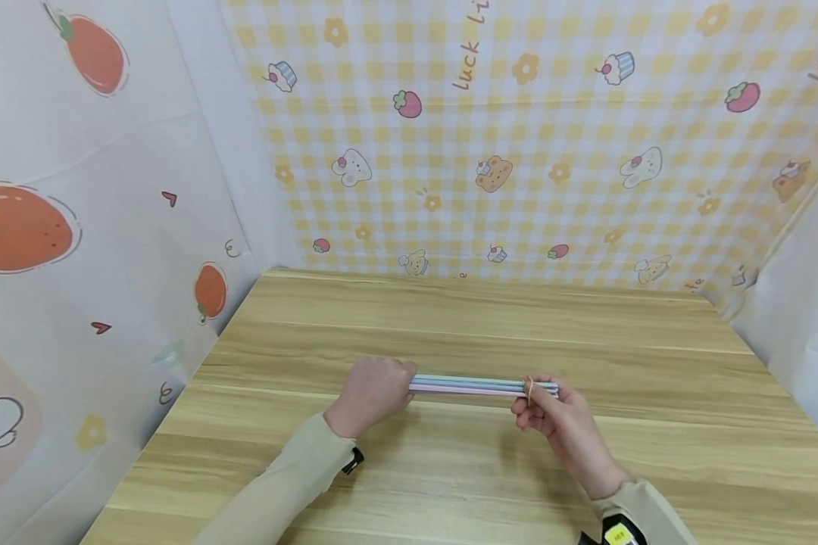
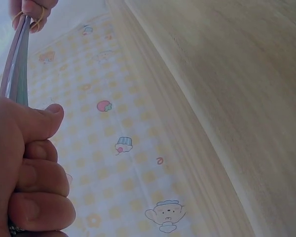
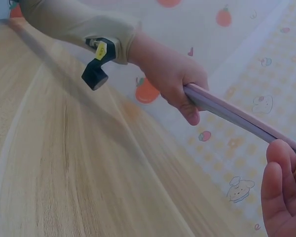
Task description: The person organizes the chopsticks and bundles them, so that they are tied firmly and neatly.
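A bundle of pastel chopsticks (image 1: 466,385), pink, lilac, blue and pale green, is held level above the wooden table. My left hand (image 1: 377,390) grips one end in a fist, hiding that end; its curled fingers (image 2: 42,177) show in the left wrist view. Close to the other end, my right hand (image 1: 572,424) pinches a thin yellowish rubber band (image 1: 530,390) against the chopsticks. The band loops by the thumb and fingertips, crossing the bundle. Short tips of the chopsticks stick out past the right thumb.
The wooden table (image 1: 436,469) spreads beneath both hands. Behind it hangs a yellow checked cloth (image 1: 443,151), and a fruit-printed cloth (image 1: 129,189) covers the left side. A black wrist device (image 3: 96,66) is strapped over the left sleeve.
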### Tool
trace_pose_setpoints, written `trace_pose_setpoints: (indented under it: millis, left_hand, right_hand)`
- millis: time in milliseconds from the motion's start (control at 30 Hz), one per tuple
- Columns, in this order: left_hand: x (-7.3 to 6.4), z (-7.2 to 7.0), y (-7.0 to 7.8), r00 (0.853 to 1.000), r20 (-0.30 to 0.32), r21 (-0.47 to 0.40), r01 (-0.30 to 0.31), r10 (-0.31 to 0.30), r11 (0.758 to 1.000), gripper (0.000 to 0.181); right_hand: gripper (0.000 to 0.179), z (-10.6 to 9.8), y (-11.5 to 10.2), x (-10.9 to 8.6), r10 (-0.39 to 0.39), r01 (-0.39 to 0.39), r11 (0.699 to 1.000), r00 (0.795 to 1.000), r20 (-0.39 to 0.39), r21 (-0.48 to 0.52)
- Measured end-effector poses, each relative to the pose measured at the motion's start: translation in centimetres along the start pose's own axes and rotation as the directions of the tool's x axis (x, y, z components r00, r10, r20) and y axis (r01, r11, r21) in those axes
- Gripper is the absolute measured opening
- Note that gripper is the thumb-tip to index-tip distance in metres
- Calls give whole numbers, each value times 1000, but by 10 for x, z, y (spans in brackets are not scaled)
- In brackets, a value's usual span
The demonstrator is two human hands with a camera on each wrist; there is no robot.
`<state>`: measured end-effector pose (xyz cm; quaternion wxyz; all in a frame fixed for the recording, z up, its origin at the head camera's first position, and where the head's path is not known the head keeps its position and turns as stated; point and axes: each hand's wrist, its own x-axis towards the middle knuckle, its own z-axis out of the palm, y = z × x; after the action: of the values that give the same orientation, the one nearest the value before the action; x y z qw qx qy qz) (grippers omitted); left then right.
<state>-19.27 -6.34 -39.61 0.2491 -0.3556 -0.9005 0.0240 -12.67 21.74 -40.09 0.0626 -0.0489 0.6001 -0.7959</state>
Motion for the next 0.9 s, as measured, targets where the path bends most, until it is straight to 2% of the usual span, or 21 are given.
trace_pose_setpoints:
  millis: [233,367,500,700,800,900]
  left_hand:
    - [0,1,0,1000,-11,6,5,-5,1000,25]
    - [0,2,0,1000,-9,5,27,-27,1000,25]
    - [-1,4,-2,998,11,2,67,-67,998,23]
    - [-2,7,-3,995,-11,38,100,-99,994,31]
    - [-2,6,-4,994,-10,45,106,-106,993,29]
    - [-2,5,-4,992,5,37,124,-124,992,24]
  right_hand:
    - [6,-3,5,0,-63,61,998,994,85,27]
    - [8,-5,8,-2,-52,53,998,996,72,-23]
    - [11,-6,10,-5,-3,3,996,1000,1,-91]
    - [13,-5,16,-4,72,-88,978,993,-89,-189]
    - [12,-5,21,-3,116,-133,964,990,-83,-232]
    - [12,-6,25,-3,156,-161,948,987,-39,-275]
